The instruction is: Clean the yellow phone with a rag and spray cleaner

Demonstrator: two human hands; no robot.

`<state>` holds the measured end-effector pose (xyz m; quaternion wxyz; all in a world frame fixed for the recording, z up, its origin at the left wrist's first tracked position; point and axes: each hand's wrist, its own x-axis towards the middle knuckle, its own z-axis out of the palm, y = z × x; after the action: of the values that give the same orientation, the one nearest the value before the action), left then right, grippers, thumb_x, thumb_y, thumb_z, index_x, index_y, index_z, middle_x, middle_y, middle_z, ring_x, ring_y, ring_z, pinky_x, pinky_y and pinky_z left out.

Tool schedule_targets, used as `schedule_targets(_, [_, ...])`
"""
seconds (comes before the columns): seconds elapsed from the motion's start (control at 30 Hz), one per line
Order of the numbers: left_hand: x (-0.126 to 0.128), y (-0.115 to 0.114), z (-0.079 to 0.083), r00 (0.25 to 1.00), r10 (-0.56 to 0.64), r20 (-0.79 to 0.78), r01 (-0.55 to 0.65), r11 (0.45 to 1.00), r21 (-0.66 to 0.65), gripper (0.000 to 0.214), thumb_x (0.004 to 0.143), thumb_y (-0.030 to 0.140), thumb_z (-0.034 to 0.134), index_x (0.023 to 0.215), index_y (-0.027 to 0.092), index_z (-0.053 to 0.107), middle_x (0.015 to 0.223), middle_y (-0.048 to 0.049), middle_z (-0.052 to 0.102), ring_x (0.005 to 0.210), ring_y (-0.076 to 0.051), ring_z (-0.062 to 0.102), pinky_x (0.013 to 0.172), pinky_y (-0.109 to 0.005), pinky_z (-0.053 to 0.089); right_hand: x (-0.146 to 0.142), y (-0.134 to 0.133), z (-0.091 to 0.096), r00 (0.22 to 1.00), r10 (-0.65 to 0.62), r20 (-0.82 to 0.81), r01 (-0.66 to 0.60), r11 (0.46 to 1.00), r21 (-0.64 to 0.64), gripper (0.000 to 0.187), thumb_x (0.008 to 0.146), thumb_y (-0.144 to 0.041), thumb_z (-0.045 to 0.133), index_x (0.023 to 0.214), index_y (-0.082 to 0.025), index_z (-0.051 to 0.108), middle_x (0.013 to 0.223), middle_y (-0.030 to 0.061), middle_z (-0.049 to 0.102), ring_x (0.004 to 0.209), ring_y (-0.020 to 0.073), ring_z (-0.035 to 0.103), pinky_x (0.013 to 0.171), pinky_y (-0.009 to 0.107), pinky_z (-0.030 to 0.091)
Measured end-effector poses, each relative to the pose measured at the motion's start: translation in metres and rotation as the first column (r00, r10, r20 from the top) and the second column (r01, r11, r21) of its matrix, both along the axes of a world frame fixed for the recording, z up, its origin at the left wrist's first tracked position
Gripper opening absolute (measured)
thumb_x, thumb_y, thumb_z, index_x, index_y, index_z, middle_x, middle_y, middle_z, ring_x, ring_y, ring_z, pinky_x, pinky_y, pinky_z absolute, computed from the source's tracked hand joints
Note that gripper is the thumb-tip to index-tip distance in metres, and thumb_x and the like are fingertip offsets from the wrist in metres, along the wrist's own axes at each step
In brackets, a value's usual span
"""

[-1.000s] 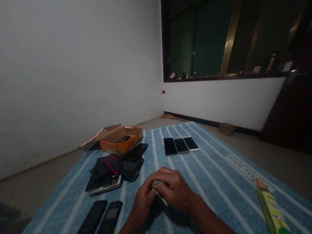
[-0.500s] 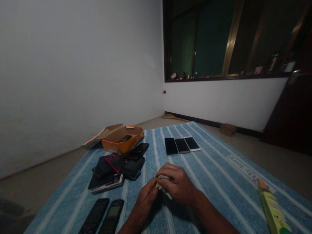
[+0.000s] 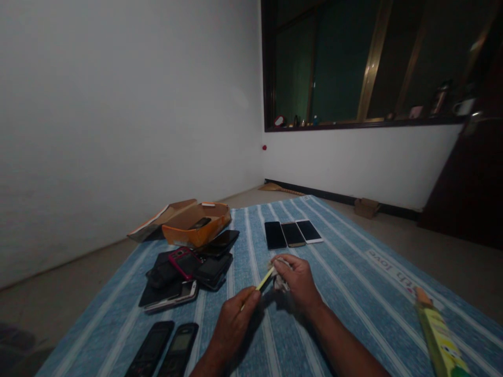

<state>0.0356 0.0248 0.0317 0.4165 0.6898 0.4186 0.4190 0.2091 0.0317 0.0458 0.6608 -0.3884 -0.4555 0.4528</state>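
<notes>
My left hand [image 3: 236, 317] is closed round the lower end of a slim flat object with a pale yellow edge [image 3: 264, 279]. A dark side shows below that edge; its kind is hard to tell in the dim light. My right hand [image 3: 296, 280] grips a crumpled whitish cloth or tissue [image 3: 280, 283] at the object's far end. Both hands are above the blue striped cloth. Beyond them a black phone [image 3: 275, 235], a gold-rimmed phone [image 3: 293, 234] and a white phone [image 3: 309, 231] lie side by side, screens up.
Left of my hands is a pile of phones, with a pink-framed phone [image 3: 184, 262] on it. Behind stands an open orange box [image 3: 196, 234] with a phone inside. Two keypad phones [image 3: 178, 350] lie at front left. A yellow-green packet [image 3: 442, 335] lies at right.
My hands have drawn apart: the right has moved up and right with the cloth, the left slightly down and left. The yellow edge of the held object now shows between them.
</notes>
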Motion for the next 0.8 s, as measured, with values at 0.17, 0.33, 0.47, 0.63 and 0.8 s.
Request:
schedule_targets(0.17, [0.000,0.002,-0.002,0.998,0.011,-0.063,-0.010,1.000,0.010,0.045,0.091,0.055,0.052,0.081,0.018,0.075,0.073,-0.0035,0.070,0.070,-0.020,0.063,0.065,-0.025,0.048,0.006,0.012,-0.023,0.984,-0.065,-0.164,0.046,0.992,-0.115,0.048,0.065,-0.058,0.077,0.080,-0.014,0.066,0.052,-0.0023,0.059,0.035,0.0092,0.050,0.033,0.019,0.038])
schedule_targets(0.33, [-0.002,0.006,-0.009,0.997,0.074,-0.007,-0.074,0.997,0.019,0.039,0.088,0.050,0.056,0.091,0.018,0.078,0.086,-0.0063,0.077,0.084,-0.025,0.070,0.076,-0.029,0.052,0.005,0.015,-0.035,0.993,-0.077,-0.086,0.051,0.961,-0.272,0.050,0.060,-0.061,0.074,0.076,-0.015,0.063,0.053,-0.0012,0.060,0.033,0.0107,0.051,0.029,0.019,0.034])
schedule_targets(0.47, [-0.003,0.009,-0.015,0.995,0.103,-0.014,-0.102,0.994,0.039,0.036,0.087,0.045,0.057,0.090,0.018,0.079,0.081,-0.0054,0.077,0.079,-0.023,0.070,0.072,-0.028,0.052,0.000,0.015,-0.039,0.995,-0.097,0.004,0.094,0.956,-0.278,0.041,0.069,-0.057,0.065,0.075,-0.016,0.061,0.053,-0.0020,0.057,0.034,0.0122,0.050,0.030,0.021,0.034])
schedule_targets(0.63, [-0.004,0.009,-0.013,0.994,0.110,-0.026,-0.109,0.993,0.053,0.035,0.086,0.044,0.057,0.089,0.018,0.079,0.079,-0.0050,0.077,0.076,-0.023,0.069,0.069,-0.028,0.052,0.002,0.015,-0.040,0.859,-0.272,0.434,0.259,0.962,0.090,0.029,0.085,-0.039,0.051,0.064,-0.019,0.057,0.061,0.0000,0.054,0.058,0.0149,0.056,0.055,0.026,0.044])
schedule_targets(0.8, [-0.002,0.007,-0.011,0.994,0.105,-0.021,-0.104,0.993,0.051,0.033,0.086,0.043,0.058,0.086,0.018,0.079,0.079,-0.0052,0.077,0.076,-0.023,0.069,0.071,-0.029,0.053,-0.002,0.011,-0.041,0.632,-0.405,0.661,0.222,0.912,0.346,0.022,0.090,-0.018,0.046,0.076,-0.019,0.062,0.077,0.0037,0.059,0.073,0.0162,0.057,0.068,0.026,0.042])
